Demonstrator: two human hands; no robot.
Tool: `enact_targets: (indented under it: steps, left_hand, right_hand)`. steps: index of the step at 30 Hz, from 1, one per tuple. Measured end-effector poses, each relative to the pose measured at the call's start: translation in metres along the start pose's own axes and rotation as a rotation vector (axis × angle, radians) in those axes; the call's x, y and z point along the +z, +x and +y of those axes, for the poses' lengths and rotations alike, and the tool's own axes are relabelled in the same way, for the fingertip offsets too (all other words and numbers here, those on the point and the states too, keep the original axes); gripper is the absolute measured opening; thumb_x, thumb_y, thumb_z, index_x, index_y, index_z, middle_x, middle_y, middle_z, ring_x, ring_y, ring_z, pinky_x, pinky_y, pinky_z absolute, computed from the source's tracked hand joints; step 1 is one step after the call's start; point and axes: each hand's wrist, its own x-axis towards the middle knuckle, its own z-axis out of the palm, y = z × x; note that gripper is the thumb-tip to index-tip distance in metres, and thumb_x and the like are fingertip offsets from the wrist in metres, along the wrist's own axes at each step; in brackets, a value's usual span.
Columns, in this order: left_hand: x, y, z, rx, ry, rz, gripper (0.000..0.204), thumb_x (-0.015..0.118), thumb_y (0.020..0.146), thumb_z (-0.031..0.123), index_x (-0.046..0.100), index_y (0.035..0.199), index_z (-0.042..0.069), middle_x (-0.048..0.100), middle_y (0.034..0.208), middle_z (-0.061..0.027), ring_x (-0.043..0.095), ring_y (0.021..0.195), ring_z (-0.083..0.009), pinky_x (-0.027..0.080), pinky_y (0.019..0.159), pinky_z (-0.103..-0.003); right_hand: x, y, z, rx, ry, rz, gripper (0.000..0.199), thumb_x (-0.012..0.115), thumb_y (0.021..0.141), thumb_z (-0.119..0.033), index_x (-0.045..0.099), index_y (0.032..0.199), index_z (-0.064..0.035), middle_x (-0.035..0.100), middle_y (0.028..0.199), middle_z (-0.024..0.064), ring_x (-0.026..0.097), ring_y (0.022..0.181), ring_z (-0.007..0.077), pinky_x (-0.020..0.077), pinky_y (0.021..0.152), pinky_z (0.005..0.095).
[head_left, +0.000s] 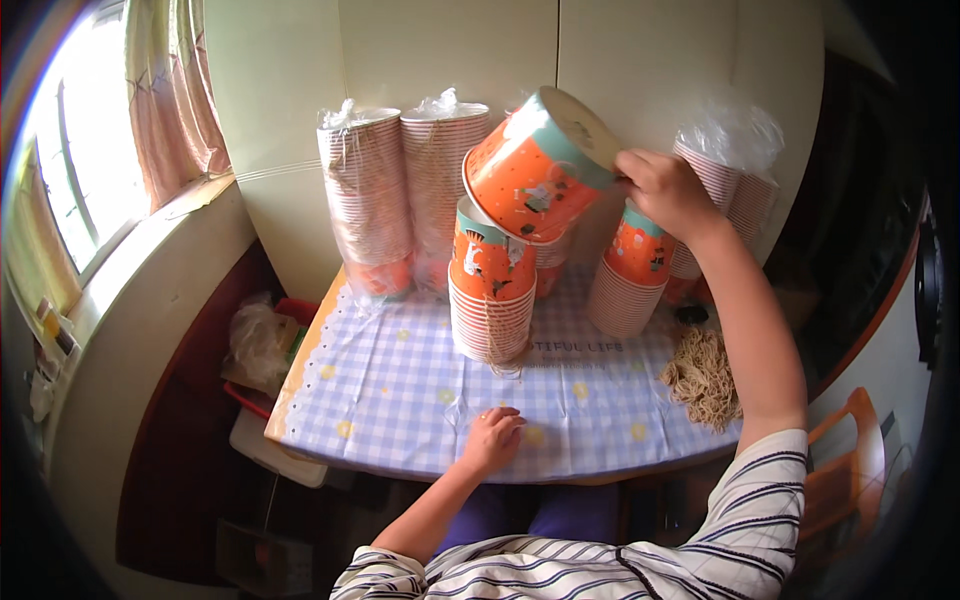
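Note:
My right hand grips the base rim of an orange paper bucket with a teal band. The bucket is upside down and tilted, its mouth over the top of a stack of nested orange buckets in the middle of the table. Beige string hangs down on that stack's lower side. My left hand rests near the table's front edge, fingers loosely curled, with nothing visible in them. To the right stands another upside-down stack of orange buckets, partly behind my right hand.
Two tall plastic-wrapped bucket stacks stand at the back left, with more wrapped stacks at the back right. A heap of beige string lies on the checked tablecloth. A wooden chair is at the right, a red bin at the left.

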Motion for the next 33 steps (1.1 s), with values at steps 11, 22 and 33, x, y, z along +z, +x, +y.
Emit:
enact_targets:
  steps: [11, 22, 33]
  left_hand:
    - [0.003, -0.002, -0.005, 0.028, 0.046, -0.020, 0.018, 0.063, 0.076, 0.008, 0.064, 0.094, 0.008, 0.061, 0.102, -0.0083, 0.058, 0.095, -0.0292, 0.045, 0.081, -0.041]
    - [0.001, 0.001, -0.002, 0.018, 0.070, -0.022, 0.023, 0.064, 0.070, 0.007, 0.063, 0.093, 0.007, 0.061, 0.099, -0.0086, 0.057, 0.094, -0.0291, 0.045, 0.081, -0.041]
    - [0.002, 0.001, -0.001, 0.007, 0.076, -0.040, 0.021, 0.064, 0.071, 0.008, 0.063, 0.092, 0.007, 0.061, 0.098, -0.0087, 0.057, 0.094, -0.0293, 0.046, 0.082, -0.041]
  right_hand:
    - [0.090, 0.062, -0.011, -0.112, -0.117, -0.306, 0.004, 0.057, 0.077, -0.007, 0.054, 0.078, -0.0045, 0.062, 0.071, 0.0151, 0.064, 0.071, 0.0333, 0.0518, 0.063, 0.0442]
    - [0.108, 0.072, -0.040, -0.136, -0.144, -0.482, 0.011, 0.055, 0.077, -0.008, 0.066, 0.079, -0.0064, 0.067, 0.078, 0.0159, 0.068, 0.078, 0.0300, 0.0552, 0.066, 0.0406]
    - [0.124, 0.066, -0.043, -0.137, -0.118, -0.467, 0.012, 0.057, 0.073, -0.005, 0.069, 0.076, -0.0060, 0.068, 0.080, 0.0161, 0.068, 0.077, 0.0304, 0.0552, 0.066, 0.0397]
